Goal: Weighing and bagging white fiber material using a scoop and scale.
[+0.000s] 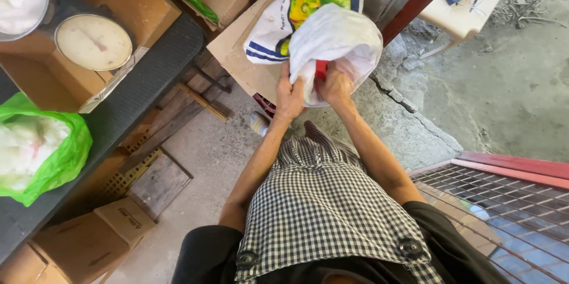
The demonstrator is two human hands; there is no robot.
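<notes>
Back-of-shop storage corner
Cardboard boxes point(77, 242), a dial weighing scale point(93, 42), bagged goods on a dark counter point(148, 76) and a cracked concrete floor point(415, 136).

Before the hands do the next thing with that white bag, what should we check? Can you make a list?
1. Left hand has hold of the white plastic bag: ok.
2. Right hand grips it too: ok.
3. Bag's mouth open or tied: cannot tell, it is bunched under the fingers.
4. What the red thing between the hands is: cannot tell.
5. Printed sack behind the bag rests on the cardboard: ok.
6. Bottle on the floor sits close below the hands: not ok.
</notes>
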